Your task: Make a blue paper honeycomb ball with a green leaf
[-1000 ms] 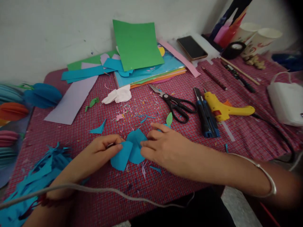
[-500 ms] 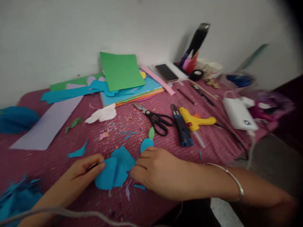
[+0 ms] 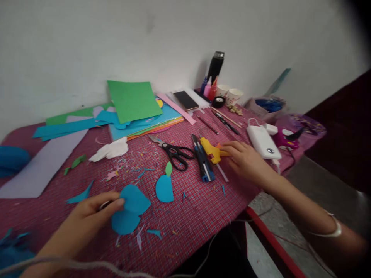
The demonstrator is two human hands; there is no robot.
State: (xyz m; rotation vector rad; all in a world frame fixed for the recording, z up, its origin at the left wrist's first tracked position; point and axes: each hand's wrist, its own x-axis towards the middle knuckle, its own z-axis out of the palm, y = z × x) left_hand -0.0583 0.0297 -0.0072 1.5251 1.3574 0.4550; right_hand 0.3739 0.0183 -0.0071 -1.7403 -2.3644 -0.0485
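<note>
Between thumb and fingers, my left hand [image 3: 100, 210] pinches a blue paper cutout [image 3: 129, 212] with rounded lobes, just over the tablecloth. My right hand [image 3: 245, 158] is closed around the handle of a yellow hot glue gun [image 3: 211, 150], which still lies on the table; the palm hides the handle's end. To the right of the cutout lies a blue rounded paper piece [image 3: 164, 189] with a small green paper leaf [image 3: 168, 169] at its top. A blue utility knife [image 3: 203, 162] rests beside the glue gun, and black-handled scissors [image 3: 174, 151] lie left of it.
Colored paper sheets [image 3: 135, 101] are stacked at the back. A phone [image 3: 186, 100], paper cups [image 3: 234, 96], small bottles and a dark flask [image 3: 216, 67] stand near the wall. A white power bank [image 3: 263, 142] sits right. Paper scraps litter the tablecloth; a cable crosses the front.
My right hand has left the blue paper and moved right to the glue gun's handle. My left hand keeps the cutout, now turned slightly. The view has shifted right.
</note>
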